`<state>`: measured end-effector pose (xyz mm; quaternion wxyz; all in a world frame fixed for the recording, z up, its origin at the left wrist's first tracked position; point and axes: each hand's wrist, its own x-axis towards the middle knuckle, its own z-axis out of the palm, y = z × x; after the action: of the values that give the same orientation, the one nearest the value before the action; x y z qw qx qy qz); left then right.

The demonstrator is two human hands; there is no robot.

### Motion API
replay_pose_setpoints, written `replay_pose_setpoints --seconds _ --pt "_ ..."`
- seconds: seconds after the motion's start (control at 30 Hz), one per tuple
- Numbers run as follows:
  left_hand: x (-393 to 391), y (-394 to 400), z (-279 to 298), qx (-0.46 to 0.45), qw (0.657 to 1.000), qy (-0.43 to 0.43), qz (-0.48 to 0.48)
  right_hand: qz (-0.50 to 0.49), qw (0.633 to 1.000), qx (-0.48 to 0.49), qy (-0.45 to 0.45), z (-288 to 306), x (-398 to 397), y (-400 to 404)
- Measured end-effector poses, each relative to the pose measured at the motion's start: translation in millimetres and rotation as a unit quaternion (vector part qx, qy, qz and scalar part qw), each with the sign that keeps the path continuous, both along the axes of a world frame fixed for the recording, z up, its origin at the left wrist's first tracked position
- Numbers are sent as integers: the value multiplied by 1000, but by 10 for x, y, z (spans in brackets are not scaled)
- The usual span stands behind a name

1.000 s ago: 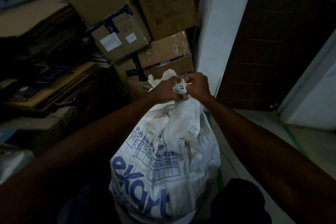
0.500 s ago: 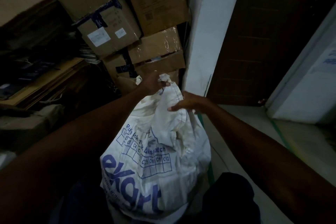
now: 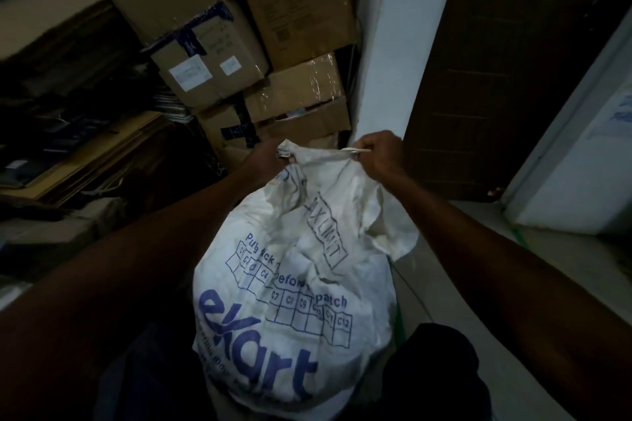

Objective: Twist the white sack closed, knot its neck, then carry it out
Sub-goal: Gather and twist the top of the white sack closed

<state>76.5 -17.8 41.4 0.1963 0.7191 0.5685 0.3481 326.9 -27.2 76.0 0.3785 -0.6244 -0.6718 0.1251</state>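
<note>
1. One white sack (image 3: 294,284) stands on the floor between the person's legs, filling the frame from centre down to 6 o'clock, blue print facing the camera.
2. What has just changed: half a second ago the hands were apart on loose cloth, the right hand lying open across the sack's shoulder. Now they sit level at the top and pull a strip of the mouth taut between them.
3. A second ago both fists were bunched together at one point, so the neck has been reopened and regripped. My reading is that the knot is being formed or tightened, not finished, and carrying out has not begun.
4. The left hand (image 3: 265,157), at 11 o'clock of the sack, is curled around a gathered tuft of cloth; its fingers are hidden behind that tuft, so I cannot tell how tightly they close.
5. The right hand (image 3: 379,155), at 1 o'clock, has fingers pressed together, pinching the end of the taut strip.
6. Count: two hands, one sack, at least five cardboard boxes (image 3: 273,44) stacked at 12 o'clock, one dark door (image 3: 513,61) at 2 o'clock.
</note>
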Motion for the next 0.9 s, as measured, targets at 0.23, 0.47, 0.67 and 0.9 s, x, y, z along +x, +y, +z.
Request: replay_pose_setpoints --seconds 0.23,0.47,0.67,0.9 --pt "410 -111 259 -54 993 -22 -102 57 997 44 -37 162 -320 48" --pt "514 -130 241 -52 992 -34 -110 130 990 -10 58 173 -479 99" --pt "533 -15 233 -42 997 -56 -23 181 967 -141 113 133 -309 11" --pt "627 95 176 -31 996 -82 9 55 972 136 -186 -187 -128 -482"
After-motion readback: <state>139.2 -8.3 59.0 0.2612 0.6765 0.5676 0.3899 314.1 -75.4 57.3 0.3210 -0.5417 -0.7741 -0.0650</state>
